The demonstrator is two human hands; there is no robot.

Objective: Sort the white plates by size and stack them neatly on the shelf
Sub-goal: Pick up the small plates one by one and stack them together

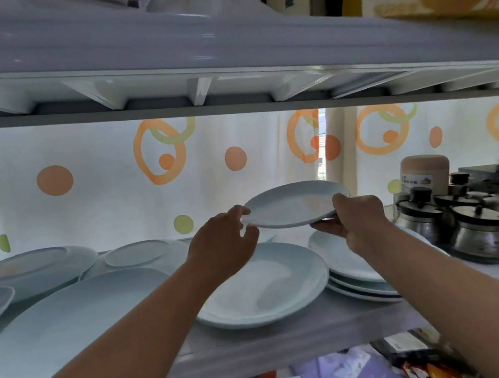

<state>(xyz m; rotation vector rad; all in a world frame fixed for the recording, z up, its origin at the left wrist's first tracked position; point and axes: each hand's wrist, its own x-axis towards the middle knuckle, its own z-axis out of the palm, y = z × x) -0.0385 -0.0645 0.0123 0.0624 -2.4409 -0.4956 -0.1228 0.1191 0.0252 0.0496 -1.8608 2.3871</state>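
I hold a small white plate (290, 203) in the air above the shelf (269, 345). My left hand (221, 243) pinches its left rim and my right hand (360, 219) grips its right rim from below. Under it lies a mid-size white plate (268, 285) on the shelf. A short stack of white plates (352, 267) sits just right of that, partly hidden by my right arm. A large plate (62, 328) lies front left. More white plates (35, 269) lean or overlap at the back left, and another (139, 253) sits behind the large one.
Dark lidded metal pots (471, 223) and a beige-capped jar (425, 174) crowd the shelf's right end. The upper shelf (220, 70) hangs close overhead. A white curtain with orange circles (162, 157) closes the back. Packets fill the space below the shelf.
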